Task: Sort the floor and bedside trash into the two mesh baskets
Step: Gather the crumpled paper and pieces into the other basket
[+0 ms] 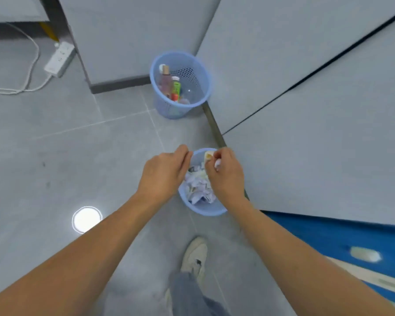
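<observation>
Two blue mesh baskets stand on the floor [55, 144]: the near basket [203, 207], heaped with crumpled paper [197, 188], lies directly beneath both hands, while the far basket [180, 84], holding bottles [170, 84], sits well apart, straight ahead against the cabinet. The right hand [225, 174] has its grip closed in a pinch on a small pale scrap [209, 155], held over the near basket's far rim. The left hand [164, 172] hovers just beside it, fingers loosely curled toward the scrap; whether they touch it I cannot tell. Since the scrap hangs straight above the paper heap, the right hand is likely only a release away from dropping it in.
</observation>
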`<act>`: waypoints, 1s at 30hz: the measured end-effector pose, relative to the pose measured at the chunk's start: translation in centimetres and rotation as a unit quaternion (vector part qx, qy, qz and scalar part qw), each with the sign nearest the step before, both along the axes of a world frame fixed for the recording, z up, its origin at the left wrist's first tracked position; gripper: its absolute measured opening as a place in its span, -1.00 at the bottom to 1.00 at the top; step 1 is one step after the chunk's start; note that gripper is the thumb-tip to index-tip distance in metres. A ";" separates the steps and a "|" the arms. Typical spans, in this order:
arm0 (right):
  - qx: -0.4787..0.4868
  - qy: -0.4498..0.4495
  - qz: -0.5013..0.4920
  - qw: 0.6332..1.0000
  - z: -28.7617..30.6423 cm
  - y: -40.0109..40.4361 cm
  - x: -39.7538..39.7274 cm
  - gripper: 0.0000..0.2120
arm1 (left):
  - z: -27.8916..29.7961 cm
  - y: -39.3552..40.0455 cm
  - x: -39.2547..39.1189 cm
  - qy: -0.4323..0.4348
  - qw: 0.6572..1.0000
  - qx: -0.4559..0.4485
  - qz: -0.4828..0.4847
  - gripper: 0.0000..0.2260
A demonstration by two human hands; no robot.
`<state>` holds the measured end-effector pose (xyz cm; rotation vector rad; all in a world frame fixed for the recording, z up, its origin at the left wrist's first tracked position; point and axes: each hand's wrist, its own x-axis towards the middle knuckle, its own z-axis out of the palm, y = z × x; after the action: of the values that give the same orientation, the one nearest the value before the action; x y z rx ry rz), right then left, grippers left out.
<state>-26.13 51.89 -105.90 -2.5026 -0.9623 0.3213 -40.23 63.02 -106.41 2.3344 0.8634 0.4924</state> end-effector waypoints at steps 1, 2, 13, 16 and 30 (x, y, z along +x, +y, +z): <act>-0.020 -0.002 -0.016 1.000 1.0 -2.2 0.9 -0.81 | 0.7 -1.8 0.8 0.009 1.000 -0.005 -0.010 -0.69; -0.029 0.000 -0.030 0.999 1.4 -3.8 1.8 -0.83 | 1.1 -3.3 1.4 0.025 0.999 -0.015 -0.014 -0.70; -0.104 0.080 0.051 0.990 -2.6 -7.4 5.2 -0.66 | -2.4 -8.7 8.7 0.150 0.986 -0.070 0.010 -0.71; -0.121 0.086 0.083 0.985 -2.3 -6.3 5.3 -0.48 | -0.9 -8.0 7.1 0.148 0.986 -0.077 0.000 -0.65; -0.030 0.100 0.304 0.947 21.2 14.6 -17.4 -0.77 | 23.8 9.9 -21.0 0.141 0.975 -0.071 0.154 -0.46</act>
<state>-43.50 66.51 -84.72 -2.1065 -1.6360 0.7830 -61.28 72.92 -82.64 2.1784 1.3603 0.2136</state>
